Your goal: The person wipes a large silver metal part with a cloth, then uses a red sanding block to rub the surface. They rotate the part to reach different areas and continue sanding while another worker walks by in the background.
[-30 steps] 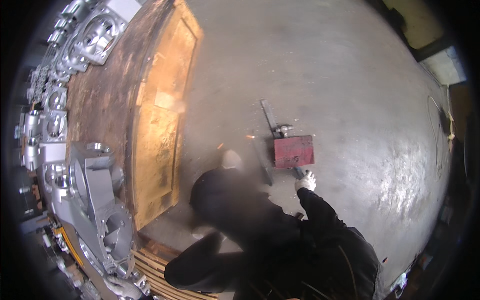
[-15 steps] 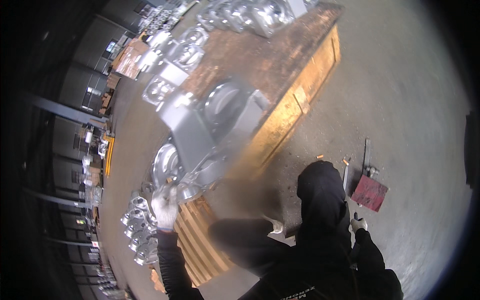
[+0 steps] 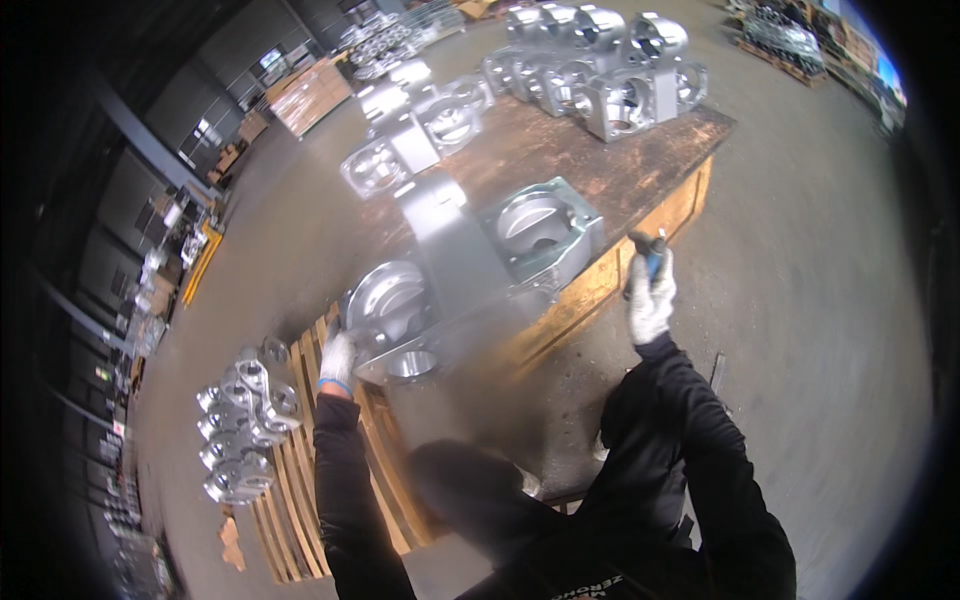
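Note:
A large silvery metal casting (image 3: pixel 455 265) with round bores lies across the near end of the brown-topped workbench (image 3: pixel 560 158). My left hand (image 3: pixel 338 362), in a white glove, grips its near left corner; part of the fingers is hidden behind the metal. To the right, beside the bench edge, my right hand (image 3: pixel 650 305) is raised and closed around a small blue and dark hand tool (image 3: pixel 654 258). The tool's exact kind is hard to make out. Its end points up, apart from the casting.
More castings (image 3: pixel 625 95) stand on the far part of the bench, and others (image 3: pixel 400 140) at its left. A wooden pallet (image 3: pixel 300 460) lies at the lower left, with several smaller castings (image 3: pixel 240 420). Wrapped boxes (image 3: pixel 308 95) stand farther back.
My right hand has come up from low beside a red piece on the floor to the bench edge, holding the tool. My left hand stays at the casting's corner. The view has shifted.

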